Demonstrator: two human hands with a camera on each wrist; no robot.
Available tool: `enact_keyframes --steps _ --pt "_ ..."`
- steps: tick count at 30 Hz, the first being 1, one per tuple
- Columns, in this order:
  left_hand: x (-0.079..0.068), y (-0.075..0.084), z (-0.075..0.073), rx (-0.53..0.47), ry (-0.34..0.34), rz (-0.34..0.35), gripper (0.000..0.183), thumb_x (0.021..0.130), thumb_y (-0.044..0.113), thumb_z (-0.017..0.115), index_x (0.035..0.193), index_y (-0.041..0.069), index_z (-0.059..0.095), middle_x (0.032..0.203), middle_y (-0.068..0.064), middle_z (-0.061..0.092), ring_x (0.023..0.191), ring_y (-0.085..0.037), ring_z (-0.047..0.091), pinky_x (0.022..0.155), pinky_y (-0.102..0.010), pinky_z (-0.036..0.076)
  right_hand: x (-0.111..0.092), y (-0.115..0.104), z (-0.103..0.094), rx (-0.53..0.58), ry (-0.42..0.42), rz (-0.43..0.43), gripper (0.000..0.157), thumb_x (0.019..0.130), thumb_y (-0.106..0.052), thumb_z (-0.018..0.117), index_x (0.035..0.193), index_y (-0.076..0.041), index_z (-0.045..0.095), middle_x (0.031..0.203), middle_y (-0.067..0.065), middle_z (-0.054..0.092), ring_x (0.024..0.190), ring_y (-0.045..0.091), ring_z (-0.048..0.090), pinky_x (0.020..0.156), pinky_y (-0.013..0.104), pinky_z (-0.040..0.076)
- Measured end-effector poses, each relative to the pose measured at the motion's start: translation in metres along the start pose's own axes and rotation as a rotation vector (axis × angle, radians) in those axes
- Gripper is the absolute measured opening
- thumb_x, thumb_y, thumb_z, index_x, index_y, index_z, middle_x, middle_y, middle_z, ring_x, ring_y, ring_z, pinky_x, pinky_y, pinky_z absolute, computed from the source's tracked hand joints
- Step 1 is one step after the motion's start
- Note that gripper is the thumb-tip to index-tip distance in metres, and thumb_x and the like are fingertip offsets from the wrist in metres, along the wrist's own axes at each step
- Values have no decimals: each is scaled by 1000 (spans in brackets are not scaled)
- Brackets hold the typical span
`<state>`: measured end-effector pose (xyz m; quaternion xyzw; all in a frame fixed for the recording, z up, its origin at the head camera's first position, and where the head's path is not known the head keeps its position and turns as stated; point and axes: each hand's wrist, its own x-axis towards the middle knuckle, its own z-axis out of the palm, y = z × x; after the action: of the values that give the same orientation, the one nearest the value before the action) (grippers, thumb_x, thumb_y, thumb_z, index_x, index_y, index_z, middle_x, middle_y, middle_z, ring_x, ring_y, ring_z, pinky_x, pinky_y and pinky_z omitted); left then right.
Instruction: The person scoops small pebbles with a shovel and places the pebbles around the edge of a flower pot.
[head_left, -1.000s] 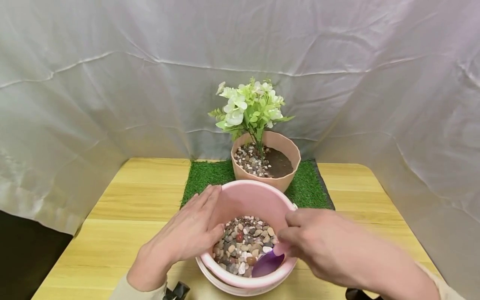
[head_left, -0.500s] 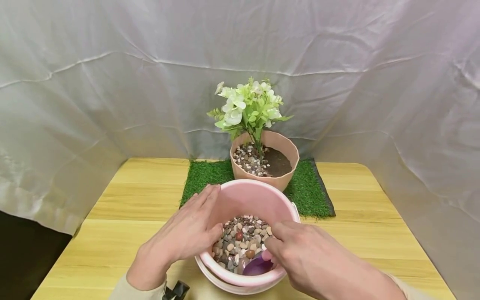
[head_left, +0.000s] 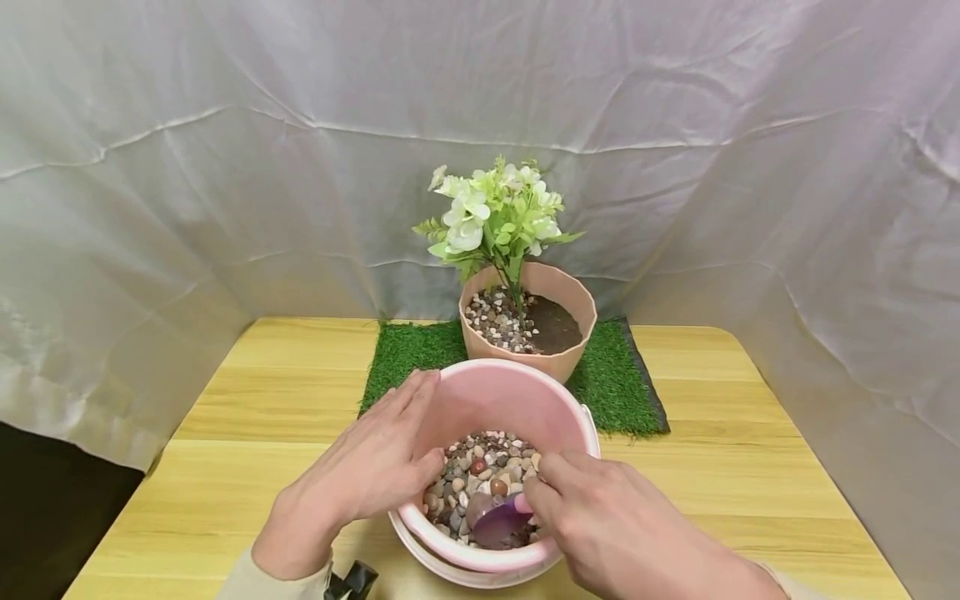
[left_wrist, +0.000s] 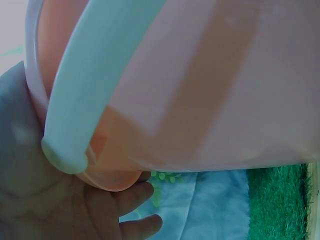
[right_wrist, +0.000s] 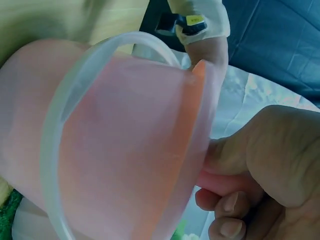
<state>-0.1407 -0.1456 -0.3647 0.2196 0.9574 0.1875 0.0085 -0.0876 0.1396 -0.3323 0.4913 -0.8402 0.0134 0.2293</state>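
A pink bucket point(head_left: 510, 392) with a white bail handle point(left_wrist: 95, 75) stands at the front of the table, with mixed pebbles point(head_left: 457, 483) inside. My left hand point(head_left: 367, 467) rests along its left rim, fingers extended and thumb over the inner side. In the right wrist view, the fingers of my right hand point(head_left: 607, 508) curl round the pink handle point(right_wrist: 220, 182) of a small shovel at the rim. The shovel's purple blade point(head_left: 498, 525) lies tilted among the pebbles near the bucket's front wall. A larger brownish stone sits at the blade's left edge.
Behind the bucket, a peach flowerpot point(head_left: 558, 362) holds white artificial flowers point(head_left: 465, 221), pebbles on its left side and dark soil point(head_left: 555, 329) on its right. It stands on a green turf mat point(head_left: 618, 392). Grey cloth point(head_left: 315, 183) hangs round the wooden table point(head_left: 277, 400).
My right hand has moved left and down over the bucket. The shovel blade has slid left through the pebbles from the right wall. My left hand stays on the rim.
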Motion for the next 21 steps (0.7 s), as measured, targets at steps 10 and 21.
enact_keyframes --steps 10,21 --pt "-1 0 0 -1 -2 -18 92 97 42 60 169 5 16 176 -16 14 163 -32 18 132 -53 20 -2 -3 12 26 61 145 11 83 -11 74 87 -15 65 80 -8 48 69 7 45 53 20 50" --pt "0 0 0 -3 -6 -9 92 98 41 60 169 4 16 176 -15 14 163 -32 18 132 -52 20 -1 9 5 -10 89 283 8 90 -17 73 94 -12 67 77 -7 47 67 7 44 55 21 49"
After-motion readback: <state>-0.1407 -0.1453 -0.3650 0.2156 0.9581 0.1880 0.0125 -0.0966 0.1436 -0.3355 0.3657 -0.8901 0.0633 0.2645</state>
